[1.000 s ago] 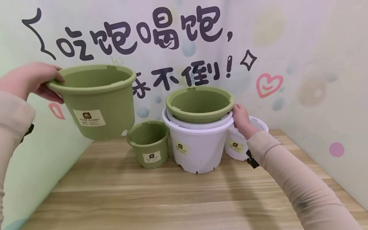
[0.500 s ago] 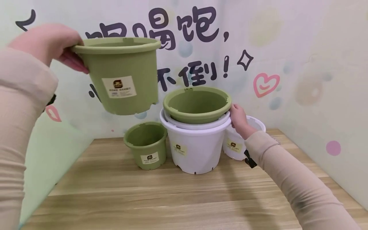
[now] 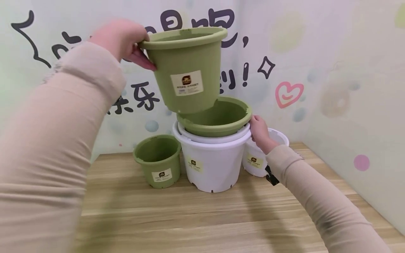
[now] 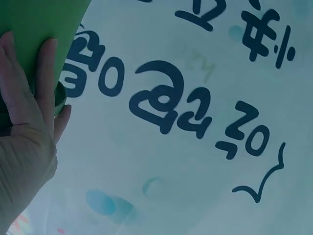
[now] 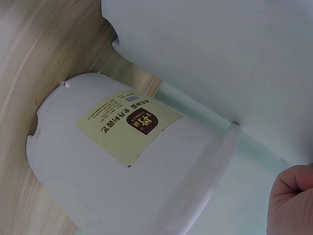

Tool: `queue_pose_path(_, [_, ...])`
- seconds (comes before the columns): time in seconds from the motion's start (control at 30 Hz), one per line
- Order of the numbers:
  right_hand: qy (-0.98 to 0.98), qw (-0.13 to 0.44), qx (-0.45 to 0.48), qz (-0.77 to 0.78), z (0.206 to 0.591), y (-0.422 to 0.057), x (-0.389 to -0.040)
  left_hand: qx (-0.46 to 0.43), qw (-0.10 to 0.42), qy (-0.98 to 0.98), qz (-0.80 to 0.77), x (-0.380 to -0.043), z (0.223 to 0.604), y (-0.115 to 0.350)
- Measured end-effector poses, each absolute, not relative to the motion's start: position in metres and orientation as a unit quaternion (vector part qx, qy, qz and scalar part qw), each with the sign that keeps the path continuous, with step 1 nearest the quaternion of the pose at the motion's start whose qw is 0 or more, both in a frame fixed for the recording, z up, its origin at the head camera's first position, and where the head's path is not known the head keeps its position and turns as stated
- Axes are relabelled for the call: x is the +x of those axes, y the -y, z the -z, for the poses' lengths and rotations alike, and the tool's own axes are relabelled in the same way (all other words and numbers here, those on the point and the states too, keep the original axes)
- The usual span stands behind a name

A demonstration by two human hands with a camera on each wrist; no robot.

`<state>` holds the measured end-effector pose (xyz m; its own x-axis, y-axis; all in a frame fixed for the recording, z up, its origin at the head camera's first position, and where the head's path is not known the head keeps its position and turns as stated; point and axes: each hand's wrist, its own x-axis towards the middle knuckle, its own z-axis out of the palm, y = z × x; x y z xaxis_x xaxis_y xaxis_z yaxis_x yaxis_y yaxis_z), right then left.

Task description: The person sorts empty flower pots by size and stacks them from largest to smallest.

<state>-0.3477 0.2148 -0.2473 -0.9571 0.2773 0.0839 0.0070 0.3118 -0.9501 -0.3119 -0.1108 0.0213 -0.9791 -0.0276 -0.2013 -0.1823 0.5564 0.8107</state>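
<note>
While the left hand [image 3: 124, 40] pinches its rim, the matte green pot [image 3: 207, 63] hangs slightly tilted, cream label [image 3: 187, 83] outward; below that grip, another green pot [image 3: 218, 129] nests in white pots [image 3: 215, 163], rim gripped by the right hand [image 3: 261, 133].

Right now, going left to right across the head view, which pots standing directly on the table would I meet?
Small green pot → large white pot → small white pot.
</note>
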Motion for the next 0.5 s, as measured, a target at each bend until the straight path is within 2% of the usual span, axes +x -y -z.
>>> queue_pose_path(0.27, [0.804,0.117,-0.089,-0.576,0.246,-0.211,-0.347,-0.021,0.052,-0.885,-0.463,-0.319,0.006,0.073])
queue_pose_path(0.5, [0.807,0.117,-0.084,-0.573,0.246,-0.209,-0.347,-0.002,0.061,-0.861,-0.504,-0.32,0.034,0.057])
